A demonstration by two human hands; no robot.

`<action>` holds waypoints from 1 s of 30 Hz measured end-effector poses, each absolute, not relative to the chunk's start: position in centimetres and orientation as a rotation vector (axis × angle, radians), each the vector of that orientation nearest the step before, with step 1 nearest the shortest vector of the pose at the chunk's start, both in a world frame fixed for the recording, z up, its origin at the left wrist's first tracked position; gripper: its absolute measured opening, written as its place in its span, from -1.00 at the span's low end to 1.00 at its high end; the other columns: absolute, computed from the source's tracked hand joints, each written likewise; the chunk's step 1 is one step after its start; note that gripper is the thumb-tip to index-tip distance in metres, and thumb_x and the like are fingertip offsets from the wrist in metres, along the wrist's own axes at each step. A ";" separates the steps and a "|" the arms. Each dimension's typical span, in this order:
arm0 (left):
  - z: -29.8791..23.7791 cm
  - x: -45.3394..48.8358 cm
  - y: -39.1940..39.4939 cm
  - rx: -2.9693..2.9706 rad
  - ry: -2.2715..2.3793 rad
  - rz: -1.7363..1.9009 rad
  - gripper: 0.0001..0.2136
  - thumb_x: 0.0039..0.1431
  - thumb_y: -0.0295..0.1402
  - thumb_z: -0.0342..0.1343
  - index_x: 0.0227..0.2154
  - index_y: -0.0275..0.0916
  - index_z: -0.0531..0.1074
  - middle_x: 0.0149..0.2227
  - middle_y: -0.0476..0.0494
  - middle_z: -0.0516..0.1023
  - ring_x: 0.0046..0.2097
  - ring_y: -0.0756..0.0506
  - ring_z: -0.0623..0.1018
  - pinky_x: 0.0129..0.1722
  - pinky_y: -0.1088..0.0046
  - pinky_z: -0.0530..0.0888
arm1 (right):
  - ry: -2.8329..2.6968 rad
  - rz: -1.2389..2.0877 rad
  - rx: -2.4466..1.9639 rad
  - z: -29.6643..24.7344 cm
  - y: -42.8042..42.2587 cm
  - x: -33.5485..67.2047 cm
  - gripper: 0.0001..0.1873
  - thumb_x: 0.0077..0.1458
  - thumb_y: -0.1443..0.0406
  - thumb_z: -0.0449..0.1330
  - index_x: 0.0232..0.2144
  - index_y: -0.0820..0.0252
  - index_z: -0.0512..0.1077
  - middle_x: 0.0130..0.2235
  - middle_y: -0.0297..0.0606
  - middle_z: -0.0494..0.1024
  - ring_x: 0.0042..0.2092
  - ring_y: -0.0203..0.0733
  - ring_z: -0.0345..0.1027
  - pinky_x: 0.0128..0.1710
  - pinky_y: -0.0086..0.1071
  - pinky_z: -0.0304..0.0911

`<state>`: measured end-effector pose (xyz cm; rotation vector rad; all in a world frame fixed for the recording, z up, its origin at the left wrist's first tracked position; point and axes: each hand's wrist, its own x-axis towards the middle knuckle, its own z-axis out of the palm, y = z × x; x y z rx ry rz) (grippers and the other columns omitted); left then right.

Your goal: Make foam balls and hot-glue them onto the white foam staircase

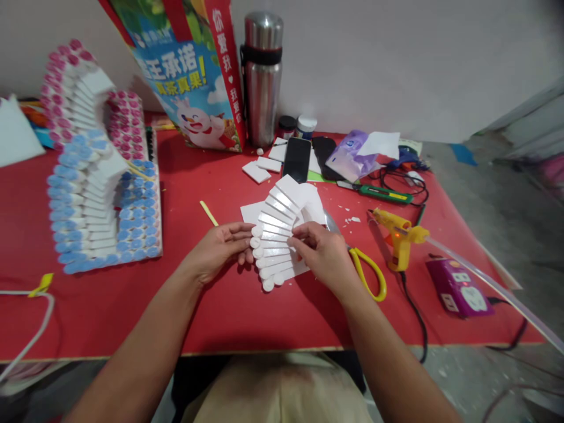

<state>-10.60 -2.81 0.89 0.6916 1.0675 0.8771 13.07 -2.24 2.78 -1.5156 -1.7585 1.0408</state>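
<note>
Head view: both hands are meeting at a white foam fan (277, 247).
Left hand (220, 249): fingers are gripping its rounded tips.
Right hand (324, 255): fingertips are pinching its strips beside the scissors (365, 270).

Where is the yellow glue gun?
In the head view, the yellow glue gun stands on the red table, right of the right hand, between the yellow-handled scissors and the purple box.

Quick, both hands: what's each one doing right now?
Left hand: fingers curled on the white foam fan piece, holding its left edge.
Right hand: pinching the same piece's right side.
</note>
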 end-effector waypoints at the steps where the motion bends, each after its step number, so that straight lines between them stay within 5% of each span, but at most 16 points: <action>1: 1.0 -10.8 -2.9 0.691 1.052 0.862 -0.66 0.10 -0.50 0.31 -0.05 -0.37 0.44 -0.43 -0.12 0.63 -0.54 0.01 0.56 -0.57 0.55 0.47 | -1.775 0.988 -1.524 3.0 -2.3 13.2 -0.93 0.18 0.29 0.28 -0.29 0.15 0.46 -0.48 -0.39 0.56 -0.50 -0.27 0.42 -0.40 -0.39 0.26; 5: 1.1 -11.2 -2.9 0.686 1.010 0.827 -0.65 0.09 -0.48 0.35 -0.06 -0.35 0.42 -0.44 -0.11 0.62 -0.50 -0.02 0.59 -0.55 0.55 0.49 | -1.990 0.576 -1.383 4.3 -2.4 12.6 -0.93 0.26 0.31 0.23 -0.24 0.18 0.51 -0.27 -0.21 0.62 -0.31 -0.19 0.49 -0.25 -0.33 0.34; 10: 1.1 -11.3 -3.0 0.701 0.964 0.852 -0.64 0.14 -0.44 0.34 -0.02 -0.35 0.41 -0.44 -0.09 0.61 -0.50 -0.01 0.57 -0.55 0.57 0.48 | -2.265 0.527 -1.097 4.9 -2.0 11.1 -0.69 0.31 0.34 0.15 0.08 0.15 0.49 0.04 -0.06 0.52 -0.17 -0.15 0.50 -0.21 -0.31 0.40; 14: 1.2 -11.4 -3.2 0.699 0.941 0.822 -0.59 0.17 -0.40 0.33 0.05 -0.34 0.40 -0.43 -0.13 0.63 -0.47 -0.03 0.60 -0.53 0.55 0.49 | -2.005 0.534 -1.321 4.0 -2.4 11.9 -0.83 0.29 0.27 0.22 -0.10 0.18 0.51 -0.17 -0.15 0.57 -0.29 -0.18 0.47 -0.25 -0.32 0.37; 20: 0.9 -11.2 -2.9 0.685 0.997 0.818 -0.62 0.11 -0.45 0.38 -0.05 -0.32 0.41 -0.40 -0.10 0.64 -0.46 0.00 0.60 -0.51 0.58 0.49 | -1.638 1.019 -1.524 2.2 -2.8 13.2 -0.82 0.16 0.17 0.33 -0.31 0.12 0.45 -0.58 -0.46 0.46 -0.54 -0.27 0.36 -0.47 -0.40 0.23; 30: 0.7 -10.8 -2.9 0.669 1.039 0.863 -0.61 0.02 -0.47 0.42 -0.11 -0.32 0.41 -0.41 -0.06 0.63 -0.47 0.01 0.60 -0.50 0.56 0.50 | -1.583 1.197 -1.441 1.5 -2.3 12.3 -0.90 0.15 0.27 0.27 -0.36 0.11 0.40 -0.56 -0.44 0.51 -0.54 -0.27 0.42 -0.45 -0.41 0.31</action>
